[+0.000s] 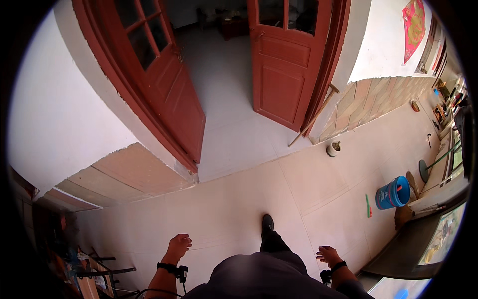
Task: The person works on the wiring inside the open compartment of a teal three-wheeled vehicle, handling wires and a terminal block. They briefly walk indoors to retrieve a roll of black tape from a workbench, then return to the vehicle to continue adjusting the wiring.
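Observation:
My left hand (180, 243) hangs at the lower middle with loosely bent fingers, open and holding nothing. My right hand (326, 255) is lower right of centre, also open and empty. Both wrists wear black straps with small devices, and a cable runs by the left forearm. My dark shoe (267, 223) is on the pale tiled floor (234, 204), in front of an open red double door, its left leaf (174, 94) and right leaf (279, 79) swung apart.
A wooden pole (313, 118) leans by the right doorframe. A white pot (333, 149), a blue bucket (386, 194) and a green item (368, 205) are on the floor at right, near a dark-framed panel (398, 249). Wooden furniture (87, 279) is at lower left.

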Available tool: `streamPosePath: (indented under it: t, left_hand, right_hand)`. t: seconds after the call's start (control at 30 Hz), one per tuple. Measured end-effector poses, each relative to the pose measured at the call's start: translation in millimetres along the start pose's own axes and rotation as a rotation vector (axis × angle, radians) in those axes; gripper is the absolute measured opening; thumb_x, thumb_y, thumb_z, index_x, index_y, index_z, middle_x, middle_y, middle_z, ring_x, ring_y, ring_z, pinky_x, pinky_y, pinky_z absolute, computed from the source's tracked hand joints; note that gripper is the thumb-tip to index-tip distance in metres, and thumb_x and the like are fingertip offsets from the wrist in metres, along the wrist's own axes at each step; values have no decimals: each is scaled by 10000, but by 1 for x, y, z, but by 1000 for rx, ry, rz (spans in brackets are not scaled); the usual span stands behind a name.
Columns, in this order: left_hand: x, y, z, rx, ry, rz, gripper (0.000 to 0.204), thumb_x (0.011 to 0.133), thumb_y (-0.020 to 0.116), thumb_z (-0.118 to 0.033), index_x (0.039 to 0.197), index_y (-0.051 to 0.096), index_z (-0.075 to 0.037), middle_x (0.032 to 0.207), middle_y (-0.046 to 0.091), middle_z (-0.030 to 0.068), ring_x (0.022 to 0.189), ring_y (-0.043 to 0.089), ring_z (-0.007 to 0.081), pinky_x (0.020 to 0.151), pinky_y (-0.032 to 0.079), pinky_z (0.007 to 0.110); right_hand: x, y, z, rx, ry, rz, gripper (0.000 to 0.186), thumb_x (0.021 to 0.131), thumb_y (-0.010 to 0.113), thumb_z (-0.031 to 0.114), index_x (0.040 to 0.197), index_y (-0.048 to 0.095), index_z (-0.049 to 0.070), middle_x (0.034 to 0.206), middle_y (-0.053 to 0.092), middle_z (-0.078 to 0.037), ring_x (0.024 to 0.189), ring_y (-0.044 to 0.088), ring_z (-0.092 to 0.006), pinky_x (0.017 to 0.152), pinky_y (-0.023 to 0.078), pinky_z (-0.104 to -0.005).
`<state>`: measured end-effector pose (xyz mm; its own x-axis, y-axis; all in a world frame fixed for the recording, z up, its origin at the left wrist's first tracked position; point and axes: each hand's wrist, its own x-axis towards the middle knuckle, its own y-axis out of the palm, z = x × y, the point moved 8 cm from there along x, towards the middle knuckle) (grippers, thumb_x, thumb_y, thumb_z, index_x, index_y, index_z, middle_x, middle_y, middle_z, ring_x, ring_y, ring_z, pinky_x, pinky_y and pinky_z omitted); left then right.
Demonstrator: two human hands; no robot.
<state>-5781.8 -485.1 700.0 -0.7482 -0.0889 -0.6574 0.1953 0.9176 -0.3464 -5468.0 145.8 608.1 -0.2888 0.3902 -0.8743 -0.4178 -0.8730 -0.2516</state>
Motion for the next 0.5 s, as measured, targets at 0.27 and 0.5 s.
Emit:
streamPosePath:
  t: [0.27,0.5]
  left_hand:
    - [91,20,-115,112,-88,20,222,918,639,-166,1014,700,25,908,740,119,801,720,186,682,577,313]
    - [266,12,-226,172,-135,25,318,931,650,-285,918,725,24,822,747,123,710,701,181,639,567,306]
  right_hand:
    - [88,49,316,-45,-155,61,389,947,659,292,1231,626,28,1027,731,-109,813,708,-196,672,533,-323]
    - [193,141,569,-143,-339,134,346,971,621,293,1217,638,51,1014,740,-76,866,731,-179,677,553,-326]
